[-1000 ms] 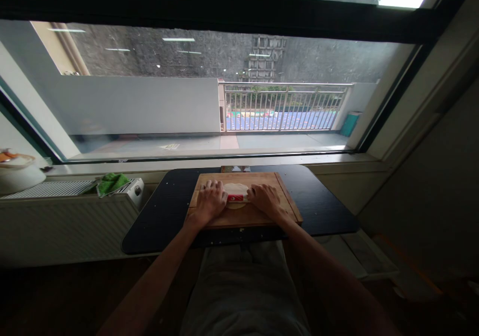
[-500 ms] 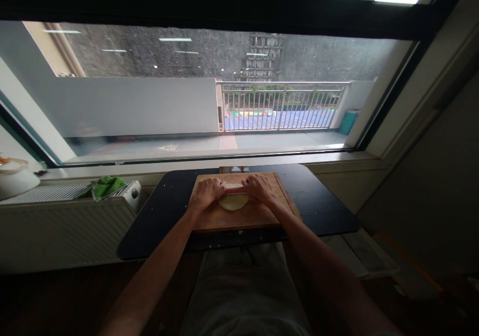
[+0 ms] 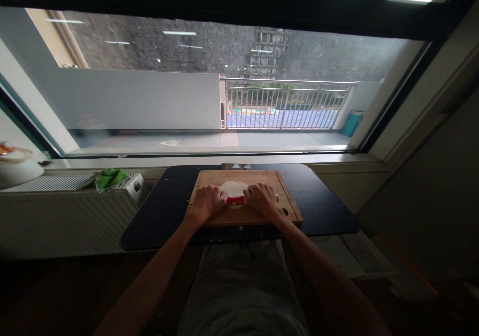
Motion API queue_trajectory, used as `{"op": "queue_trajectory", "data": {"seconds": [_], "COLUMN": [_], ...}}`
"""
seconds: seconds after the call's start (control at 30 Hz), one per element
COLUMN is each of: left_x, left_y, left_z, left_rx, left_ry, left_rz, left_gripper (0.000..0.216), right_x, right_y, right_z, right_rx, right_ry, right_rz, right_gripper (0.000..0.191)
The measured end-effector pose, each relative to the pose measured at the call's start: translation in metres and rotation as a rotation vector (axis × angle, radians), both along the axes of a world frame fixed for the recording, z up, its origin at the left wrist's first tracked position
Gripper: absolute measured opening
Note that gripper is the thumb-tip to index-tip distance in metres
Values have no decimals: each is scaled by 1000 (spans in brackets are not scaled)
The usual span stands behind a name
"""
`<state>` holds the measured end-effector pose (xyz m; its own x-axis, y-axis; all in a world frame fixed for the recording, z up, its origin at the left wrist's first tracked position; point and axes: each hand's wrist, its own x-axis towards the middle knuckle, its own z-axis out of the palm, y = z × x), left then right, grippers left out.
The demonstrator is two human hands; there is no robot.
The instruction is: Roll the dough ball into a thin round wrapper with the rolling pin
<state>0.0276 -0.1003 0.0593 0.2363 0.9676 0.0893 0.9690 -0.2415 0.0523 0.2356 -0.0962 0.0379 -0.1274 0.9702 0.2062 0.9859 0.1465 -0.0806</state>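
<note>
ideally the left hand (image 3: 205,204) and right hand (image 3: 264,200), each curled loosely over an end of the rolling pin (image 3: 235,200), should press evenly so the dough (image 3: 232,187) thins uniformly.

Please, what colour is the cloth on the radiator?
The cloth is green, seen in the head view.

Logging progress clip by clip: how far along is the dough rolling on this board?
Done: the dough already lies as a flat pale round on the wooden board. In hand: the left hand and right hand grip the ends of a red-and-white rolling pin lying across the round's near part. Left: probably more passes, since the round covers little of the board; its thickness cannot be judged.
</note>
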Motion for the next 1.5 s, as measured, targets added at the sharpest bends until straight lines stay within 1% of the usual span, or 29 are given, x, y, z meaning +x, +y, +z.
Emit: {"op": "queue_trajectory", "data": {"seconds": [0.17,0.33,0.57,0.73,0.83,0.97,1.2,1.4,1.5], "left_x": [2,5,9,8,7,7,6,0,-2], "left_y": [4,20,39,44,38,24,1,-22,-26], "left_z": [-1,0,8,6,2,-3,-5,-12,-15], "left_rx": [23,35,11,-27,-1,45,49,11,15], "left_ry": [-19,-37,-56,-26,-13,-23,-47,-57,-61], "left_rz": [29,65,96,81,58,69,76,65,68], "left_gripper": [55,55,57,54,54,55,52,51,51], "right_x": [0,-2,-4,-6,-6,-5,-6,-9,-10], "right_y": [5,25,47,47,36,20,-2,-30,-35], "right_z": [1,5,10,13,10,7,12,11,12], "right_rx": [5,33,32,3,9,29,-26,-23,-29], "right_ry": [-12,20,59,44,22,28,27,-10,-8], "right_rz": [-2,-6,-48,-37,-23,-13,-15,-2,4], "right_gripper": [48,48,47,44,46,47,44,42,43]}}
